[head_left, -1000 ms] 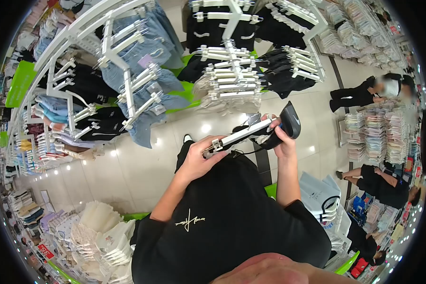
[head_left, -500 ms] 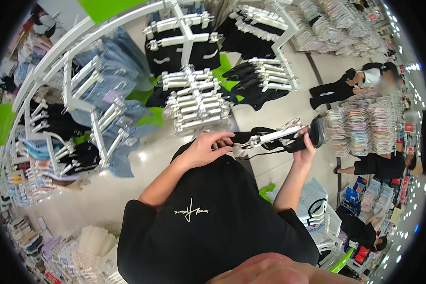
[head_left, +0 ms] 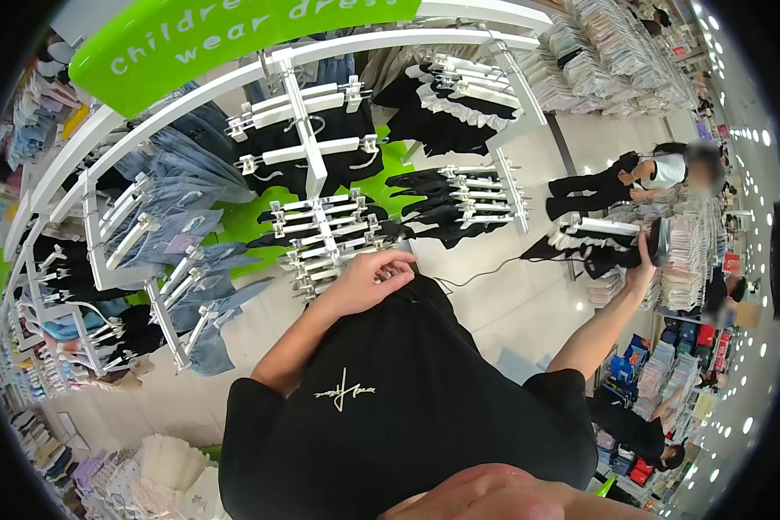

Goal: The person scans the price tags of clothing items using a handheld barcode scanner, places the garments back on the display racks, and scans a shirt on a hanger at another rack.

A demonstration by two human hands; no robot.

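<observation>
My right hand (head_left: 641,267) is stretched out to the right, its fingers closed round a bundle of black garments (head_left: 598,256) on white clip hangers (head_left: 602,225). A dark, shiny part beside the palm is too unclear to name. From the bundle, a thin dark cord (head_left: 494,271) runs left toward my black T-shirt (head_left: 390,390); its end is unclear. My left hand (head_left: 377,279) hovers before my chest, fingers loosely bent and thumb apart, with nothing visible in them. Just beyond it, white hangers (head_left: 325,238) with black clothes hang on the rack.
A curved white rack (head_left: 308,143) carries black garments and blue denim clothes (head_left: 169,165). Above it is a green sign (head_left: 234,43). A person (head_left: 620,178) stands at right near shelves of packaged clothes (head_left: 611,61). Another person (head_left: 633,425) is lower right. Pale frilly dresses (head_left: 169,468) are lower left.
My right hand has carried the hangers and black garments right, away from my left hand. The cord now stretches across the gap. My left hand has shifted slightly left, and the view has tilted up.
</observation>
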